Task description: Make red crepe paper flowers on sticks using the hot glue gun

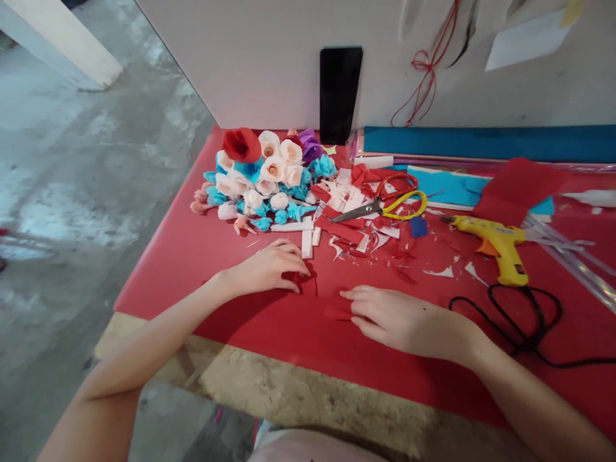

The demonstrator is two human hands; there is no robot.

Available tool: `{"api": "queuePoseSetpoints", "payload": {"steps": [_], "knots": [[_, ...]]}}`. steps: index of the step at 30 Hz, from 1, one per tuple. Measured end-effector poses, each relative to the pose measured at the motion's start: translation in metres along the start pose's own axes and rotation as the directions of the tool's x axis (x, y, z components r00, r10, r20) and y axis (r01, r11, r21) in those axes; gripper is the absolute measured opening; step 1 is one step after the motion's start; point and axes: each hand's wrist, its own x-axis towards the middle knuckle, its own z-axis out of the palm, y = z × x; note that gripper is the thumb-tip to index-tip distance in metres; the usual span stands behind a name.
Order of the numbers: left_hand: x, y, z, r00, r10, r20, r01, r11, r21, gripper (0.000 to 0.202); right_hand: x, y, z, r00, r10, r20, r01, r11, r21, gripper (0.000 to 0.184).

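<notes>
My left hand [274, 264] rests low over the red table cover, its fingers curled down and pinching a small piece of red crepe paper [304, 280]. Opposite it, my right hand [402, 316] has its thumb and fingers close together on another bit of red paper [338, 312]. Red on red makes the edges of both pieces hard to see, and I cannot tell whether they are joined. Just beyond my fingers lie white paper strips [307, 242] and a heap of red and white scraps [344, 192]. Scissors with red and yellow handles [385, 204] lie across the heap.
Paper flowers [272, 168] in white, blue, red and purple crowd the back left. A black phone [341, 95] leans against the pale board [269, 58]. To the right are a yellow glue gun [503, 244], its black cord [534, 340], clear sticks [577, 256] and blue paper [443, 186].
</notes>
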Motion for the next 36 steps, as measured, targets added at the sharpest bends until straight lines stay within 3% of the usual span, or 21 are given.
{"api": "queuePoseSetpoints", "payload": {"steps": [5, 15, 22, 36], "knots": [[0.002, 0.003, 0.0, 1.0, 0.0, 0.009, 0.0, 1.0, 0.014, 0.022, 0.005, -0.002, 0.004, 1.0, 0.003, -0.013, -0.003, 1.0, 0.007, 0.031], [0.001, -0.003, 0.003, 1.0, 0.002, -0.005, -0.002, 1.0, -0.007, 0.021, 0.037, -0.015, 0.039, 0.993, 0.07, -0.098, -0.076, 0.996, -0.053, 0.024], [0.001, -0.004, 0.0, 1.0, -0.008, 0.004, 0.009, 0.999, -0.044, 0.022, 0.042, -0.017, 0.036, 0.995, 0.052, -0.08, -0.054, 0.998, -0.022, 0.022], [-0.005, -0.008, -0.002, 1.0, -0.015, 0.018, 0.017, 0.993, -0.116, 0.022, 0.045, -0.009, 0.031, 0.968, 0.177, -0.181, -0.134, 0.965, 0.227, 0.029]]}}
